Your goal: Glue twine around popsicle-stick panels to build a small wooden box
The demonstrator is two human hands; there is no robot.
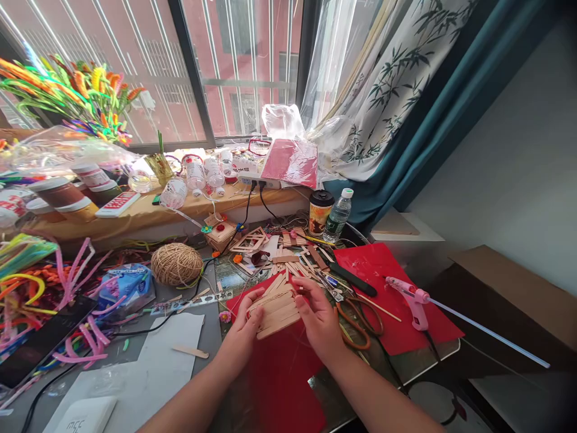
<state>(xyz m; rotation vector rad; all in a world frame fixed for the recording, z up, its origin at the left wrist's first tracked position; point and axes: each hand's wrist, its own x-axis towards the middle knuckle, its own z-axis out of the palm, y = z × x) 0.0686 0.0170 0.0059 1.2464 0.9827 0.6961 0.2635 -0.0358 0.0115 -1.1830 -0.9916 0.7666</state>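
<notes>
Both my hands hold a flat panel of wooden craft sticks [276, 310] glued side by side, just above a red sheet [279, 373] on the table. My left hand [243, 328] grips the panel's left edge with its fingers curled over it. My right hand [318, 319] pinches the right edge, thumb on top. More loose craft sticks [297, 264] and stick frames [250, 242] lie just beyond the panel.
A pink glue gun [412, 299], scissors [360, 319] and a black-handled knife [354, 279] lie to the right on red paper. A twine ball [177, 263], pipe cleaners [67, 288], a phone [40, 343] and white paper [148, 361] sit left. A cup [320, 211] and bottle [338, 215] stand behind.
</notes>
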